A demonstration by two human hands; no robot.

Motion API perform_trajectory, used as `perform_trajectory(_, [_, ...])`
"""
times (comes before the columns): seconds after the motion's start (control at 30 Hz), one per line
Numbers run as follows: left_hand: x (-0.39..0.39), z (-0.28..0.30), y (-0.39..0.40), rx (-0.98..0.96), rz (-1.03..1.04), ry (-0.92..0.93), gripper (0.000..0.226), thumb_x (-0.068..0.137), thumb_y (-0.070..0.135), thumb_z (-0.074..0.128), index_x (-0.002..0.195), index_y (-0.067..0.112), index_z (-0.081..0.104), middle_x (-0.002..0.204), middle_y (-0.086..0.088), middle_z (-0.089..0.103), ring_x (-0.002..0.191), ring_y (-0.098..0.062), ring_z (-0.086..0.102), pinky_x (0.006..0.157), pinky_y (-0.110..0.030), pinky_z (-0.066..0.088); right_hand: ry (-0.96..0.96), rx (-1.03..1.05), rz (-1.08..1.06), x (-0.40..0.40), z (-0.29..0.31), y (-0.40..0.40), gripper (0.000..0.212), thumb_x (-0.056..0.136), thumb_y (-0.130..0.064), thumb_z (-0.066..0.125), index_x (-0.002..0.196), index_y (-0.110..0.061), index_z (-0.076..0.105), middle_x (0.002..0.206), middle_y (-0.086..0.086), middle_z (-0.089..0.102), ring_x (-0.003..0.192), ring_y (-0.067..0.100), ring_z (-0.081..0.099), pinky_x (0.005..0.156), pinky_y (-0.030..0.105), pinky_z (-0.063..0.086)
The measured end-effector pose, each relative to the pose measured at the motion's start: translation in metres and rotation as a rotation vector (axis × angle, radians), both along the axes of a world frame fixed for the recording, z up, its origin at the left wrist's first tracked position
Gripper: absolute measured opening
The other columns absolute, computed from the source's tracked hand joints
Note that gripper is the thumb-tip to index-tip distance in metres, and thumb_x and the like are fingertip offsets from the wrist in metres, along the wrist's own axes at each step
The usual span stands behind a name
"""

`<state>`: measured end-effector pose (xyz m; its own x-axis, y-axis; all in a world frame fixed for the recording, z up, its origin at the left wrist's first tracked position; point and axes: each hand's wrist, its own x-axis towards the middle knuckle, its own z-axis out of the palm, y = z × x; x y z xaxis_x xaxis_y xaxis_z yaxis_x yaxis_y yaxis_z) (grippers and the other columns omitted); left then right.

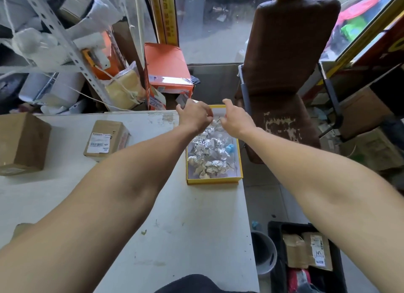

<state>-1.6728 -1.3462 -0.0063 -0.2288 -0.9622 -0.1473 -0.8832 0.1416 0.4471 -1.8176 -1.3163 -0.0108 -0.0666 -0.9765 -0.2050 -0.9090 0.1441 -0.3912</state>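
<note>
I see box (pixel 214 180) on table (pixel 175 227), far right edge; crumpled papers (pixel 209 152) in it. Left grip (pixel 193 115), right grip (pixel 235 118) over box's far end. Parcel (pixel 107 139) left of box, second parcel (pixel 21 141) further left. Chair (pixel 290 52) right of table. Carton (pixel 168 73) behind table. Bucket (pixel 263 253), crate (pixel 277 260) on floor, right.
</note>
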Motion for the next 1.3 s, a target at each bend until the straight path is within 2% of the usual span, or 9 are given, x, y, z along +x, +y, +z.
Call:
perform_trajectory(0.17, [-0.001,-0.013,-0.006,0.000,-0.029,-0.023,0.018,0.096,0.034,0.059,0.096,0.032,0.077,0.111,0.002,0.070,0.125,-0.024,0.046,0.115,-0.060,0.018,0.003,0.014,-0.008,-0.004,-0.009,-0.004,0.055,0.092,-0.017,0.045,0.145,-0.017,0.031,0.118,0.017,0.064,0.105,0.038,0.059,0.085,0.044,0.046])
perform_trajectory(0.33, [-0.001,-0.015,-0.007,-0.031,-0.051,-0.017,0.024,0.097,0.022,0.053,0.089,0.029,0.075,0.103,0.002,0.070,0.118,-0.024,0.050,0.114,-0.062,0.018,-0.008,0.022,-0.002,0.000,-0.008,-0.004,0.053,0.090,-0.015,0.047,0.142,-0.018,0.035,0.119,0.014,0.064,0.104,0.036,0.060,0.084,0.043,0.048])
perform_trajectory(0.5, [0.002,-0.012,-0.002,-0.016,-0.073,-0.070,0.022,0.099,0.026,0.055,0.095,0.029,0.077,0.109,0.000,0.069,0.126,-0.026,0.045,0.115,-0.065,0.014,0.000,0.049,0.027,0.004,-0.002,0.000,0.049,0.090,-0.018,0.052,0.138,-0.018,0.042,0.123,0.010,0.062,0.109,0.033,0.059,0.088,0.042,0.049])
perform_trajectory(0.67, [0.019,-0.003,0.013,0.015,-0.096,-0.175,0.021,0.095,0.040,0.059,0.110,0.033,0.072,0.122,-0.002,0.066,0.134,-0.026,0.038,0.114,-0.066,0.009,0.038,0.050,0.068,0.013,0.010,0.012,0.042,0.091,-0.016,0.051,0.133,-0.014,0.053,0.127,0.010,0.061,0.113,0.029,0.058,0.094,0.041,0.049])
perform_trajectory(0.87, [0.046,0.018,0.051,0.042,-0.155,-0.322,0.041,0.085,0.056,0.063,0.119,0.032,0.064,0.132,-0.002,0.058,0.135,-0.032,0.033,0.110,-0.066,0.022,0.069,0.061,0.111,0.029,0.028,0.040,0.039,0.090,-0.015,0.051,0.129,-0.016,0.057,0.131,0.010,0.059,0.117,0.029,0.056,0.095,0.040,0.049])
perform_trajectory(0.97, [0.061,0.021,0.078,0.075,-0.152,-0.304,0.060,0.083,0.059,0.064,0.136,0.032,0.054,0.146,-0.003,0.049,0.143,-0.034,0.023,0.112,-0.067,0.015,0.093,0.082,0.144,0.046,0.031,0.059,0.044,0.091,-0.016,0.052,0.135,-0.016,0.053,0.136,0.009,0.056,0.123,0.029,0.052,0.097,0.040,0.048])
perform_trajectory(1.13, [0.107,0.018,0.126,0.113,-0.084,-0.332,0.068,0.082,0.060,0.062,0.142,0.030,0.047,0.153,-0.003,0.041,0.147,-0.035,0.015,0.114,-0.065,0.011,0.080,0.069,0.233,0.096,0.029,0.094,0.037,0.092,-0.013,0.054,0.128,-0.016,0.059,0.127,0.009,0.061,0.112,0.028,0.059,0.092,0.041,0.052])
perform_trajectory(1.3, [0.169,0.011,0.184,0.154,-0.004,-0.342,0.073,0.081,0.058,0.063,0.145,0.029,0.043,0.153,-0.004,0.040,0.145,-0.034,0.020,0.114,-0.060,0.019,0.071,0.097,0.291,0.154,0.026,0.132,0.043,0.094,-0.018,0.053,0.137,-0.018,0.052,0.138,0.007,0.055,0.122,0.026,0.053,0.098,0.036,0.048])
